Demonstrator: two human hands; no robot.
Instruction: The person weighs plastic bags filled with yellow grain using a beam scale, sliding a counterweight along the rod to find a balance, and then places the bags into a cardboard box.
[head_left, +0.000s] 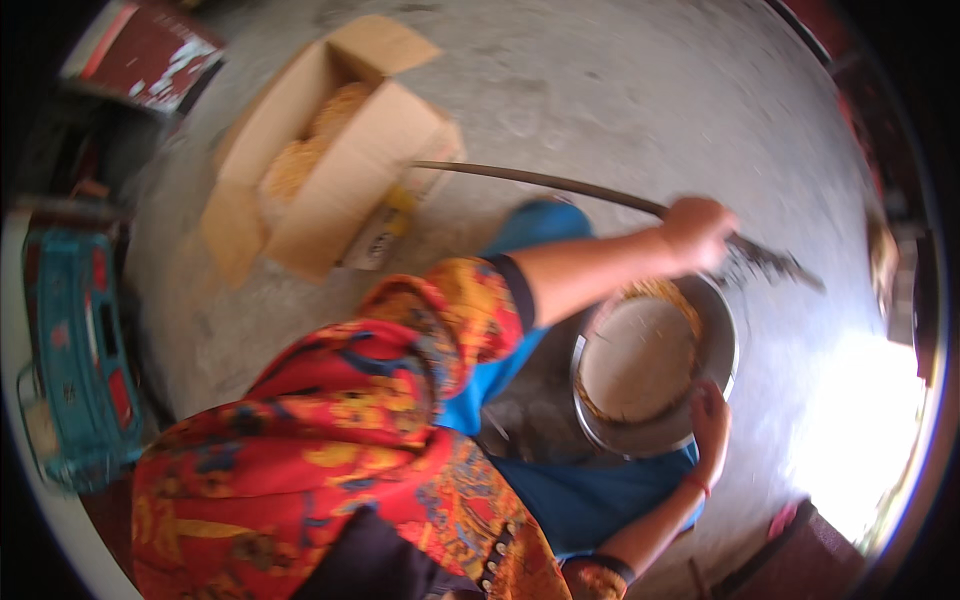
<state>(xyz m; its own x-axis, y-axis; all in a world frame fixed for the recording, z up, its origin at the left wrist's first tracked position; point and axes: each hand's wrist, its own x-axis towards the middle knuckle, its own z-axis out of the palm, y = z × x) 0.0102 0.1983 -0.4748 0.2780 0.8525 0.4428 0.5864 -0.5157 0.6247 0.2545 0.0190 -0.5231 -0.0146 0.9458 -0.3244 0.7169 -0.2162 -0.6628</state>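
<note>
My left hand (697, 232) is closed around a long, thin dark stick (555, 181). One end reaches left over the side of the cardboard box; the other is ragged, with dark strands hanging by it. Between my legs rests a round steel basin (721, 322). In it is a pale round surface (637, 360), ringed by golden-brown stuff that blur keeps me from naming. My right hand (709, 409), a red thread on its wrist, is at the basin's near right rim with fingers curled. Whether it grips the rim or something small is unclear.
An open cardboard box (360, 165) holding golden-yellow food-like pieces (319, 142) stands on the concrete floor (570, 82). At left is a teal metal case-like object (79, 352). A worn dark-red box-like object (154, 60) sits upper left. Bright light falls at lower right.
</note>
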